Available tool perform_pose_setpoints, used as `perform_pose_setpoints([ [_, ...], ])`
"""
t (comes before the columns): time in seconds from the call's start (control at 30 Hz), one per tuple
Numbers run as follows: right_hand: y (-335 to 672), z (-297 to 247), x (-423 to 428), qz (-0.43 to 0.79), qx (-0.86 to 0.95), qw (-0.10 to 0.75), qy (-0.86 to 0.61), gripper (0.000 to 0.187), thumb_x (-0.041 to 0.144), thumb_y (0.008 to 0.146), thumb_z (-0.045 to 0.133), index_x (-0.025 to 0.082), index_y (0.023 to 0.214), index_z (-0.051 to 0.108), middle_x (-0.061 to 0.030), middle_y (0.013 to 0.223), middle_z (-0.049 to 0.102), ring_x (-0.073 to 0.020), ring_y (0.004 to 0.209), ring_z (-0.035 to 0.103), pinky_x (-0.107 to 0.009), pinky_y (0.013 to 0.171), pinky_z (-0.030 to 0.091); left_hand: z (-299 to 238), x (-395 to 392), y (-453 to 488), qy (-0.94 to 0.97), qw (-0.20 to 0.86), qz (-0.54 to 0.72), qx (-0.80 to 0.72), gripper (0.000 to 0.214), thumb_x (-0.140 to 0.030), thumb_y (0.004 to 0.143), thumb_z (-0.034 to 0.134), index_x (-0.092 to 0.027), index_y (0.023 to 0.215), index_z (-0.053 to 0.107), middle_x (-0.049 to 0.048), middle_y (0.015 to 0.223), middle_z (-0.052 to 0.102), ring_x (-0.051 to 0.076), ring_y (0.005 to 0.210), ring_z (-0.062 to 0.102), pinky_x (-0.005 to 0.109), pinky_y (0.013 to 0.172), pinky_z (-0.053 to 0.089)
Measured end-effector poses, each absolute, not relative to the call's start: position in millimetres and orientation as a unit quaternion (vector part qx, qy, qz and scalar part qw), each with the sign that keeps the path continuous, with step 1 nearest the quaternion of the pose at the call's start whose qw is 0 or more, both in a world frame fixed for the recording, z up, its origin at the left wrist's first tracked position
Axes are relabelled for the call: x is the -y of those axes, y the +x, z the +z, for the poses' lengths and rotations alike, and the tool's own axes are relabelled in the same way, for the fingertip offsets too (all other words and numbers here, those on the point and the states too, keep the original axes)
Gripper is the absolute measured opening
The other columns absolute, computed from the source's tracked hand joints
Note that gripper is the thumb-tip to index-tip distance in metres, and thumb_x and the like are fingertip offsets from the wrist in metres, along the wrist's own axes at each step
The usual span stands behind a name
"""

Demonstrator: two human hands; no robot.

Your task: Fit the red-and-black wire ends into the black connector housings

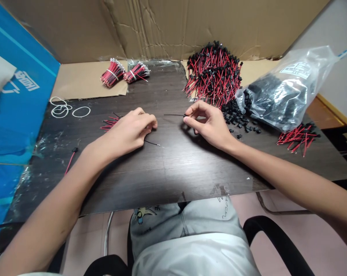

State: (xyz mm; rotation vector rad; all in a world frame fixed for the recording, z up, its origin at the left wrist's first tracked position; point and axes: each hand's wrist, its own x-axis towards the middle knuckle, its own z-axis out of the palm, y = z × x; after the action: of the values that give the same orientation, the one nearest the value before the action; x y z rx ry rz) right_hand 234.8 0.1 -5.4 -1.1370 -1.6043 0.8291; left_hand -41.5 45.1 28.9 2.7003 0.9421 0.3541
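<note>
My left hand (pixel 134 128) is curled low over the table, fingers drawn together. From under it a black wire (pixel 152 143) with a small metal tip pokes out; the grip itself is hidden by the hand. Red and black wires (pixel 109 124) lie beneath and beside its far side. My right hand (pixel 208 124) pinches a small black connector (pixel 185 115) between thumb and forefinger, partly covered by the fingertips. A thin black wire (pixel 173 114) runs from it leftward towards my left hand. The two hands are apart.
Behind my right hand are a heap of red-and-black wires with connectors (pixel 215 73), loose black connectors (pixel 239 120) and a clear plastic bag (pixel 288 88). Finished-looking wires (pixel 298 138) lie at right. Two tied wire bundles (pixel 113 73), white rings (pixel 81 112) and a single red wire (pixel 70 161) lie left.
</note>
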Motion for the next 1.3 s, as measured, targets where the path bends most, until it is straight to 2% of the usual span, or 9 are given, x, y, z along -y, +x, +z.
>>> perform_pose_setpoints([
  [0.1,235.0,-5.7,-0.2,0.34,0.659,0.483,-0.467,0.02,0.035,0.087,0.077,0.021,0.094,0.065,-0.0016,0.086,0.067,-0.0156,0.076,0.062,-0.029,0.062,0.049,27.6,-43.4,-38.6,0.925,0.122,0.145,-0.331,0.017,-0.014,0.092,0.05,-0.02,0.104,0.061,0.0075,0.096,0.065,0.024,0.095,0.057,0.039,0.083,0.05],
  [0.23,234.6,-6.3,-0.3,0.341,0.657,0.486,-0.465,0.019,0.034,0.088,0.077,0.02,0.094,0.065,-0.0014,0.086,0.066,-0.0146,0.074,0.061,-0.029,0.062,0.049,36.4,-40.4,-36.1,0.889,0.127,0.3,-0.322,0.015,-0.02,0.098,0.054,-0.021,0.111,0.061,0.0052,0.099,0.063,0.019,0.088,0.056,0.038,0.086,0.049],
  [0.37,234.1,-5.1,0.8,0.344,0.663,0.481,-0.459,0.022,0.037,0.088,0.077,0.021,0.095,0.063,-0.0015,0.088,0.067,-0.0152,0.077,0.061,-0.028,0.062,0.048,41.1,-41.8,-35.0,0.805,0.203,0.459,-0.317,0.016,-0.034,0.102,0.064,-0.024,0.114,0.065,0.0016,0.09,0.059,0.013,0.075,0.05,0.032,0.069,0.041],
  [0.47,234.1,-3.2,2.1,0.339,0.671,0.478,-0.455,0.023,0.038,0.089,0.077,0.022,0.099,0.064,-0.0016,0.089,0.067,-0.0154,0.078,0.061,-0.028,0.062,0.048,36.9,-47.8,-34.3,0.755,0.267,0.524,-0.29,0.024,-0.045,0.096,0.074,-0.026,0.109,0.065,0.0008,0.092,0.056,0.011,0.073,0.05,0.031,0.063,0.041],
  [0.63,230.2,0.0,7.1,0.301,0.712,0.456,-0.442,0.019,0.036,0.094,0.071,0.021,0.105,0.068,-0.0022,0.092,0.068,-0.0162,0.082,0.063,-0.029,0.066,0.048,28.0,-52.9,-31.4,0.696,0.407,0.531,-0.261,0.025,-0.04,0.09,0.08,-0.031,0.108,0.066,-0.0005,0.099,0.056,0.009,0.068,0.055,0.032,0.056,0.051],
  [0.87,218.6,2.7,18.5,0.229,0.773,0.436,-0.401,0.011,0.029,0.098,0.065,0.019,0.098,0.069,-0.0023,0.087,0.065,-0.0143,0.075,0.059,-0.028,0.067,0.05,24.8,-37.0,-16.5,0.639,0.507,0.499,-0.293,0.032,-0.04,0.083,0.085,-0.028,0.103,0.063,0.0009,0.098,0.06,0.014,0.078,0.063,0.04,0.073,0.067],
  [1.0,217.5,4.7,20.8,0.216,0.773,0.439,-0.404,0.011,0.029,0.098,0.064,0.02,0.094,0.069,-0.0024,0.086,0.068,-0.014,0.072,0.059,-0.029,0.066,0.05,21.5,-30.6,-9.6,0.652,0.515,0.48,-0.281,0.029,-0.038,0.087,0.081,-0.027,0.105,0.061,0.0005,0.095,0.058,0.014,0.082,0.066,0.04,0.08,0.068],
  [1.17,219.9,5.5,20.0,0.208,0.769,0.439,-0.416,0.013,0.029,0.098,0.063,0.02,0.092,0.069,-0.0019,0.086,0.07,-0.014,0.073,0.06,-0.028,0.065,0.05,13.0,-28.9,-6.8,0.667,0.472,0.491,-0.302,0.028,-0.041,0.091,0.077,-0.027,0.107,0.059,0.0011,0.101,0.057,0.013,0.081,0.067,0.04,0.082,0.068],
  [1.3,220.2,4.9,19.4,0.211,0.769,0.432,-0.422,0.013,0.03,0.097,0.064,0.02,0.09,0.069,-0.0014,0.084,0.07,-0.0134,0.07,0.059,-0.029,0.065,0.049,8.0,-30.9,-9.2,0.693,0.429,0.492,-0.306,0.021,-0.041,0.097,0.069,-0.028,0.108,0.056,-0.0001,0.094,0.057,0.013,0.078,0.066,0.039,0.08,0.067],
])
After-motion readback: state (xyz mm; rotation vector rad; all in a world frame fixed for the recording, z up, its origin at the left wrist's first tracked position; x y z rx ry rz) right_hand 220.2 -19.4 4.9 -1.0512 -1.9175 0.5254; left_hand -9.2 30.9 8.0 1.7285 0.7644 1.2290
